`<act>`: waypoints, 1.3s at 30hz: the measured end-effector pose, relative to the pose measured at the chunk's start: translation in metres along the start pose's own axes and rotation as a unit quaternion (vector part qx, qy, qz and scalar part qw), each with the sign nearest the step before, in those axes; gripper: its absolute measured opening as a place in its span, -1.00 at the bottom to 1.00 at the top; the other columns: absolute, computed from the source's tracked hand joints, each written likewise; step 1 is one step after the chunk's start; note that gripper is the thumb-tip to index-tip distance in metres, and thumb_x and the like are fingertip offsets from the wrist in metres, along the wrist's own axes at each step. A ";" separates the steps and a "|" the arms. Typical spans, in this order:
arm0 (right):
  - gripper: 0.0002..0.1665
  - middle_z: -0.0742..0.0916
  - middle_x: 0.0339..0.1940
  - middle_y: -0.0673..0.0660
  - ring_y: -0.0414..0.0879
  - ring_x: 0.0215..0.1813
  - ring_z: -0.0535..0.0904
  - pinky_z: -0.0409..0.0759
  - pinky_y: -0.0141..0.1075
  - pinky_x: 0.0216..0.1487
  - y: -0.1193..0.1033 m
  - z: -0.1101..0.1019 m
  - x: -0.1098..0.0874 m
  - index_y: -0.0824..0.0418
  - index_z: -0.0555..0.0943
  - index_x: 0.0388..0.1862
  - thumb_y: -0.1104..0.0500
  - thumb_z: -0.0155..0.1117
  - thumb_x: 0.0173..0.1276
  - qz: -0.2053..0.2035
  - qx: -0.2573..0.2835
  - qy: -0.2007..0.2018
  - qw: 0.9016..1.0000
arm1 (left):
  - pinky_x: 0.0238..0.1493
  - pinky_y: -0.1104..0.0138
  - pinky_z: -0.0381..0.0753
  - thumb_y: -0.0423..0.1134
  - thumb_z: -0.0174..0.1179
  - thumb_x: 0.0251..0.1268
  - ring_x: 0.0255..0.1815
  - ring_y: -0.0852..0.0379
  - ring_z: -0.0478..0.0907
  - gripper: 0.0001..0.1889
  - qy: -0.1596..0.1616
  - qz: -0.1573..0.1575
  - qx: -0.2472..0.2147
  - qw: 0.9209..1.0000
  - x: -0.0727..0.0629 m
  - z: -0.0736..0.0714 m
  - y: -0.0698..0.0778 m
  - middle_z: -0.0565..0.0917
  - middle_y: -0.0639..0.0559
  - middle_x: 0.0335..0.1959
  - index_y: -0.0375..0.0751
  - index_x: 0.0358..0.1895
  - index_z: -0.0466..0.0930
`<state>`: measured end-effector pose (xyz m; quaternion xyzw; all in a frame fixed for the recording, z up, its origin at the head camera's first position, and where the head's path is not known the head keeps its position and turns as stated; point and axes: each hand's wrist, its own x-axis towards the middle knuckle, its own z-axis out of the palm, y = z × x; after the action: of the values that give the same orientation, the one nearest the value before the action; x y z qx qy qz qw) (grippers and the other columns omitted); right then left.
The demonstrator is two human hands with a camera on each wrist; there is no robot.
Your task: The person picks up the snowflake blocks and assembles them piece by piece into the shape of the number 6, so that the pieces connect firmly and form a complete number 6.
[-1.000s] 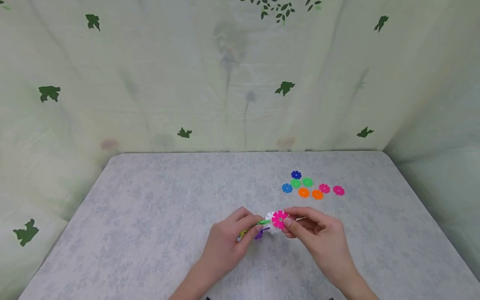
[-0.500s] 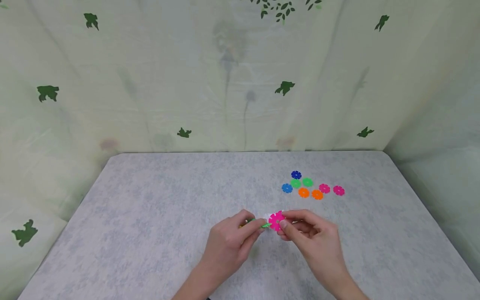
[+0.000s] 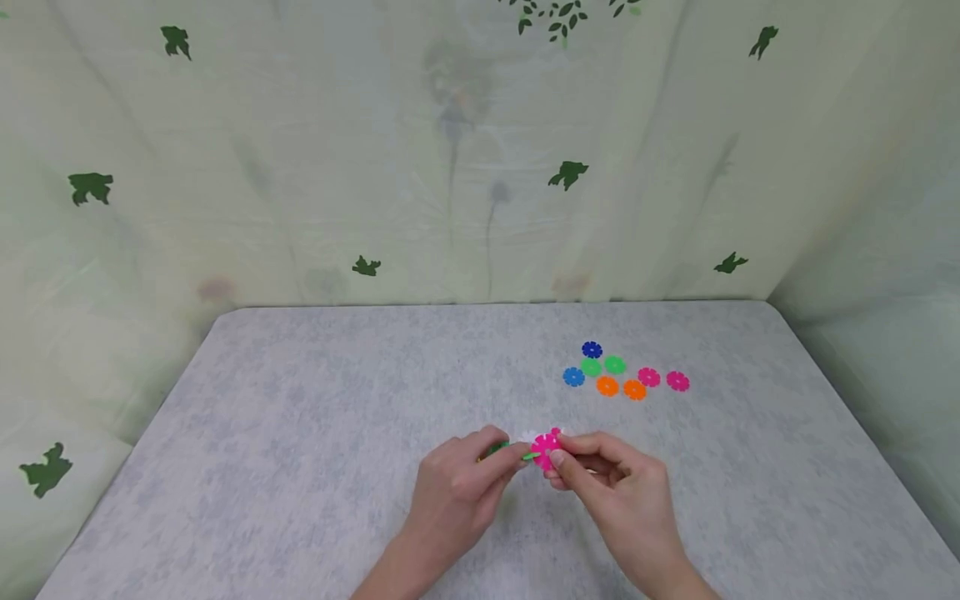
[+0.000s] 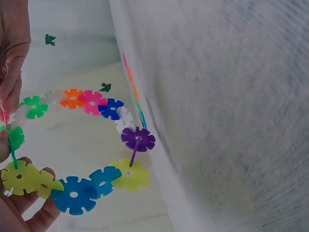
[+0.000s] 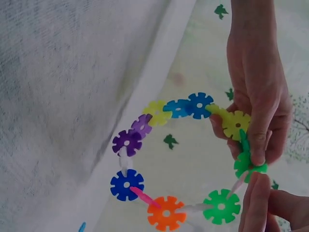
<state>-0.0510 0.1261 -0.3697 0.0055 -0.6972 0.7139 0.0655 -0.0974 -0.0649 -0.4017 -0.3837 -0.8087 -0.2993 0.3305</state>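
From the head view, we look across a mottled grey tabletop (image 3: 315, 433) with rounded far corners. Behind it hangs a pale, faintly creased curtain (image 3: 315, 150), scattered with dark green bird shapes (image 3: 568, 174), sprigged with leaves (image 3: 566, 12) at the top and marked with blurred flower shadows; similar pale sheets close in both sides. On the far right part of the surface we see loose discs lying in a cluster: one dark blue disc (image 3: 592, 350), one light blue disc (image 3: 573, 377), two green ones, two orange ones and two pink ones. Nearer us, the left hand (image 3: 467, 479) pinches a green disc (image 3: 530, 456), seen nearly edge-on, while the right hand (image 3: 630, 500) pinches a pink disc (image 3: 545, 443) just beside it.

From the left wrist, we see a chain of notched discs (image 4: 82, 198) curving in a loop against the curtain, its yellow, blue, purple, white and orange pieces slotted together. The left thumb presses the green disc; the right fingers pinch the pink disc edge-on above it. We cannot tell whether those two interlock. The tabletop tilts across the right of this view.

From the right wrist, we find the loop hanging between both hands, the tabletop's pale edge running diagonally beside it.
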 end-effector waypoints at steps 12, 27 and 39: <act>-0.71 0.71 -0.21 0.15 0.10 -0.22 0.66 0.70 -0.16 -0.19 0.004 -0.016 0.014 0.17 0.66 0.02 0.16 0.38 0.34 -0.028 -0.065 -0.019 0.997 | -0.53 0.47 0.50 -0.21 0.13 0.48 -0.51 0.27 0.49 -0.93 -0.082 -0.213 -0.232 0.946 0.005 -0.013 -0.006 0.57 0.18 -0.34 0.01 -0.14 0.61; -0.56 0.67 0.03 0.28 0.17 0.02 0.62 0.66 -0.21 -0.05 0.042 -0.083 0.065 0.30 0.57 0.17 0.05 0.25 0.46 0.046 -0.192 -0.039 0.980 | -0.58 0.35 0.56 -0.13 0.07 0.53 -0.67 0.05 0.50 -0.76 -0.130 -0.472 -0.473 0.733 -0.002 -0.011 -0.030 0.53 -0.37 -0.26 -0.27 -0.08 0.44; -0.64 0.65 0.06 0.31 0.14 -0.01 0.56 0.63 -0.22 -0.16 0.056 -0.153 0.120 0.38 0.53 0.19 0.23 0.13 0.50 0.036 -0.362 -0.090 0.927 | -0.67 0.40 0.36 -0.07 0.16 0.46 -0.73 0.09 0.41 -0.74 -0.182 -0.468 -0.454 0.736 -0.007 -0.003 -0.033 0.51 -0.24 -0.35 -0.23 -0.13 0.51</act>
<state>-0.1623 0.2875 -0.4174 0.0210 -0.9109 0.4113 -0.0258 -0.1200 -0.0873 -0.4124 -0.1090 -0.6990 -0.6722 -0.2185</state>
